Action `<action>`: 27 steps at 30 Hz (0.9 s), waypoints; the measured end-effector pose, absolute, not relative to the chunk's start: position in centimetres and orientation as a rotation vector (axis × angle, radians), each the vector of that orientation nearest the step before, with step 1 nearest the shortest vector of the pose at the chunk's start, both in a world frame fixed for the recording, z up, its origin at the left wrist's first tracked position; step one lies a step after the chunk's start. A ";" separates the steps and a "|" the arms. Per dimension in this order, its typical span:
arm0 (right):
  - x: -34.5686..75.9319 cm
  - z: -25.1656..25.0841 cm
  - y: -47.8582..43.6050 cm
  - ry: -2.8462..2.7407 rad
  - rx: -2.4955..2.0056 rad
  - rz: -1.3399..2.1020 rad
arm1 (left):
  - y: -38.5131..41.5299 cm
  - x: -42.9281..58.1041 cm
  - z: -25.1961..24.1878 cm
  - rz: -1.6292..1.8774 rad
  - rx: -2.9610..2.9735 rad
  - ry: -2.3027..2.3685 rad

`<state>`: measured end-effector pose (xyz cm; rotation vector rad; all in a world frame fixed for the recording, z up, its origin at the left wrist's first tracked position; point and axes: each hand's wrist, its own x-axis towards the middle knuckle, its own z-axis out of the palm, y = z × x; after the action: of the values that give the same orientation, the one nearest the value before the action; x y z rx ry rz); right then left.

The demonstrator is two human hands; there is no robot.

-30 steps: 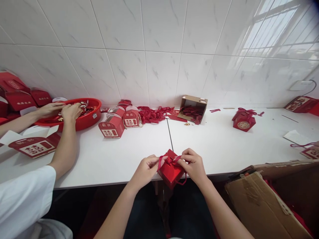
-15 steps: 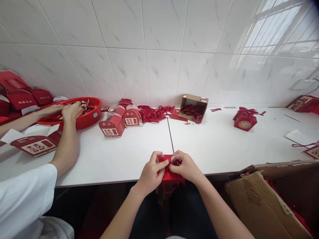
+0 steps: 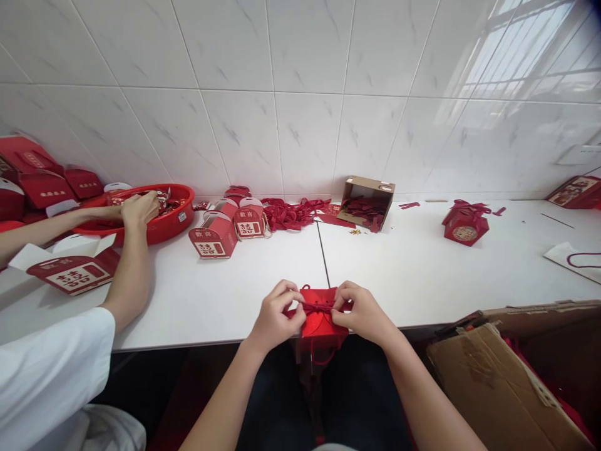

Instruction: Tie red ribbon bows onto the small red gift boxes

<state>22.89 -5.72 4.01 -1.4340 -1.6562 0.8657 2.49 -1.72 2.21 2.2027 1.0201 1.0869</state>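
At the table's front edge stands a bright red gift box (image 3: 317,329) with a dark red ribbon (image 3: 318,307) knotted across its top. My left hand (image 3: 278,313) pinches the ribbon on the left side of the knot. On the opposite side, my right hand (image 3: 359,313) pinches the ribbon between thumb and fingers. The ribbon is stretched between both hands, over the box. A thin red cord loop hangs at the box's near side. The fingertips partly cover the ribbon's ends.
A co-worker's hands (image 3: 141,210) reach into a red basin (image 3: 176,219) on the left. Red boxes (image 3: 213,235), a ribbon pile (image 3: 288,214) and a small carton (image 3: 369,202) line the wall. A finished-looking box (image 3: 466,224) sits right; a cardboard carton (image 3: 488,376) stands below it.
My hands have moved apart, left and right, pulling the ribbon taut across the box top. The knot, hidden between my fingers before, now shows. The view has shifted slightly.
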 end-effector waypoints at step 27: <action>23.5 2.9 -6.3 -1.727 -1.469 0.438 | -1.2 0.6 3.6 0.859 2.118 0.921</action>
<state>23.55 -6.32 2.95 -1.4695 -1.7271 0.4381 0.65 -1.17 3.62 2.1184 0.9212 0.8589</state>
